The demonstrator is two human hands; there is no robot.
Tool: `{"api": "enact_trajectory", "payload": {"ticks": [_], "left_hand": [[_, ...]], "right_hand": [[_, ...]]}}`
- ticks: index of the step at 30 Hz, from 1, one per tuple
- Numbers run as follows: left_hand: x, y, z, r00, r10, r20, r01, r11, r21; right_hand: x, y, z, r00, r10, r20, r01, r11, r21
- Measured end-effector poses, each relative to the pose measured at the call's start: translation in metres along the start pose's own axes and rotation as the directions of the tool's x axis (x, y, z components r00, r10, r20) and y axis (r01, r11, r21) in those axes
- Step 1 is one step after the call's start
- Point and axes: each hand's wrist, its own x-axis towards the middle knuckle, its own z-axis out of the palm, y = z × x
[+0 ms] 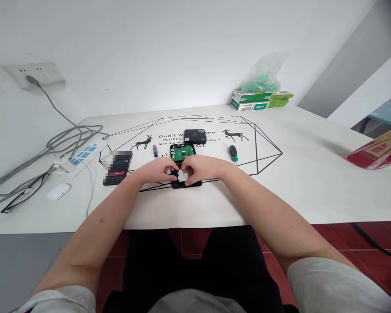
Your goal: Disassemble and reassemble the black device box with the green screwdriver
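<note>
Both hands meet over an opened black casing (195, 184) near the front of the table. My left hand (161, 170) has its thumb and fingers closed at the left edge of a flat silver-white piece (181, 175) with a yellow patch. From the other side, my right hand (200, 168) pinches the same piece, its fingers covering much of it. Just beyond the fingers, a green circuit board (183, 152) lies in a black shell. Farther back sits a black square box (194, 136) with small labels.
A green-and-black screwdriver (233, 153) lies right, a small red-and-blue screwdriver (155, 151) left. Farther left are a phone (121, 167), power strip (86, 155), white earbud case (59, 191), glasses (25, 193) and cables. Green boxes (251, 101) stand at the back, a red package (376, 152) at right.
</note>
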Motion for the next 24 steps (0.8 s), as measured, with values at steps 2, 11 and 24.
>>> {"api": "enact_trajectory", "payload": {"ticks": [2,11,24], "left_hand": [[0.001,0.000,0.000,1.000,0.007,-0.004,-0.007,1.000,0.003],[0.004,-0.003,0.001,1.000,0.006,-0.003,-0.006,1.000,0.005],[0.001,-0.005,0.003,0.996,0.012,-0.086,-0.008,0.999,0.052]], "right_hand": [[0.000,-0.001,0.000,1.000,-0.007,0.006,0.007,1.000,-0.008],[0.001,-0.002,0.000,0.999,-0.028,0.029,0.030,0.997,-0.071],[0.003,-0.013,0.003,0.999,-0.045,-0.006,0.044,0.991,-0.124]]}}
